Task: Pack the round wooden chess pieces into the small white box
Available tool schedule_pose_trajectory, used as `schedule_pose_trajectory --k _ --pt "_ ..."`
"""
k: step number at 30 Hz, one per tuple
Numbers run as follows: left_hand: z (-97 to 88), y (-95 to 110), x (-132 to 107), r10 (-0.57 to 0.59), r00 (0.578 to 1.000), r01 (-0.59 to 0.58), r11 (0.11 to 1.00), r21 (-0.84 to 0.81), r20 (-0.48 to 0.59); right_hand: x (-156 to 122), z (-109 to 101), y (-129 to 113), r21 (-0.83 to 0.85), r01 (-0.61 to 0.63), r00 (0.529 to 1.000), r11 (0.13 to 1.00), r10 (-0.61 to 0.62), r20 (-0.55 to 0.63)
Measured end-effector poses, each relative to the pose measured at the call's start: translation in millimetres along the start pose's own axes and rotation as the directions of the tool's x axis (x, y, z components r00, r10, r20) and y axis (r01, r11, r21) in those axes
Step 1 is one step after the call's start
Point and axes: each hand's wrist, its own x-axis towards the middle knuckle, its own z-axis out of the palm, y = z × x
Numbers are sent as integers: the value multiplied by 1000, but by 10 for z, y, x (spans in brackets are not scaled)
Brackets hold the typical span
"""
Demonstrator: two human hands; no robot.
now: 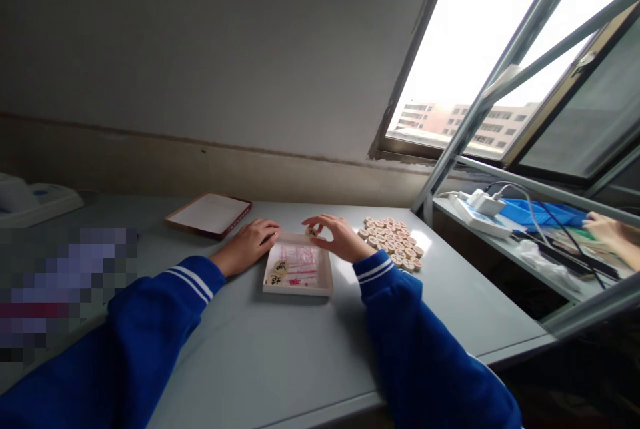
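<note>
A shallow white box (298, 292) with red print on its floor lies on the desk in front of me. Two round wooden Chinese chess pieces with dark characters, one of them a xiangqi piece (281, 268), rest in its near left corner. My left hand (250, 242) lies at the box's far left corner, fingers stretched out against its edge. Above the box's far right side, my right hand (334, 236) pinches a Chinese chess piece (311, 232) between thumb and fingers. Right of that hand, a group of several more Chinese chess pieces (390, 240) sits close together on the desk.
A box lid (210, 214) lies inside up at the back left of the grey desk (260, 356). On the right stand a metal frame (453, 149) and a lower shelf with a power strip (480, 216) and cables. Another person's hand (613, 236) shows at the far right.
</note>
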Motion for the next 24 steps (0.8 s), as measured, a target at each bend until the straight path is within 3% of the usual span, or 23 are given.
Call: schedule_pose_trajectory --k 4,6,8,10,13,17,21,24 --pt "-13 18 -4 -8 1000 8 1000 -7 16 -192 -296 352 -148 -192 973 970 208 103" --pt "-15 26 -4 -15 1000 16 1000 -3 12 -308 -406 480 -322 -314 924 893 365 111" --pt "-17 33 -3 -18 1000 18 1000 0 7 -369 -472 519 -416 -370 898 831 435 71" --pt "-21 41 -3 -14 1000 14 1000 -1 7 -344 -473 448 -358 -332 928 873 370 42" --pt "-26 49 -5 -10 1000 10 1000 -1 6 -197 -318 161 -108 -90 992 990 99 83" --pt "-18 43 -8 -25 1000 25 1000 6 8 -39 101 -261 62 180 967 982 -188 174" --pt "2 18 -8 -28 1000 28 1000 5 -3 -17 380 -401 107 206 960 973 -222 169" --pt "14 -3 -2 -19 1000 19 1000 6 -1 -22 305 -361 148 206 970 967 -222 100"
